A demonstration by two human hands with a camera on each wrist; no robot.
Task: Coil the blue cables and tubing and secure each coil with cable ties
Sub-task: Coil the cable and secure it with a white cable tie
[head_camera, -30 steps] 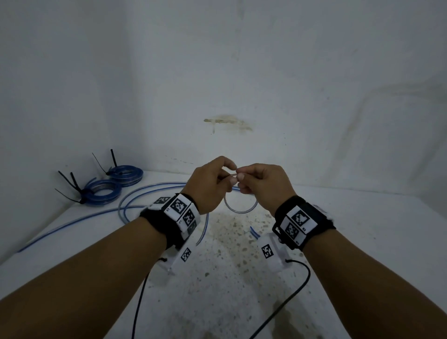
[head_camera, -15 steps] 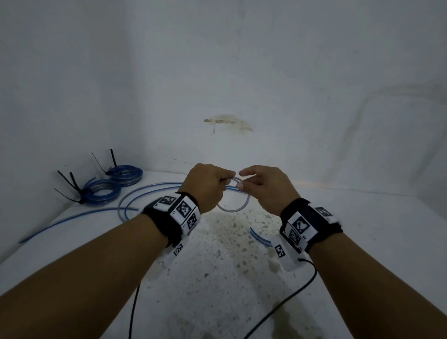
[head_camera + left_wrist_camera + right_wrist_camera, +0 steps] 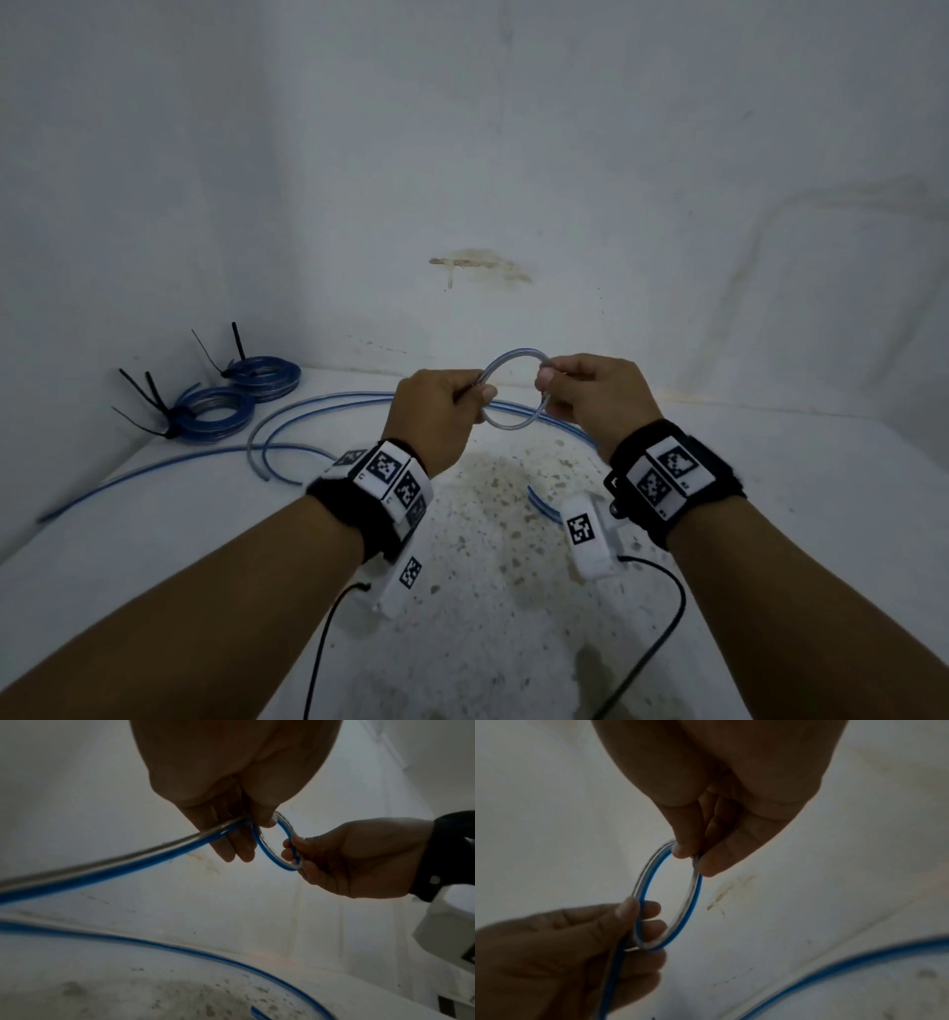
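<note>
Above a speckled white surface (image 3: 493,591), the left hand (image 3: 436,411) and right hand (image 3: 595,398) each pinch opposite sides of a small loop of blue-striped clear tubing (image 3: 513,391), its slack trailing across the surface near two tied coils (image 3: 241,393) at far left.

The head view looks forward and down over both forearms at the tabletop (image 3: 154,514) and corner walls. Each wrist view looks along its own hand, very close, toward the opposite hand. All three share the tubing loop (image 3: 513,390).
</note>
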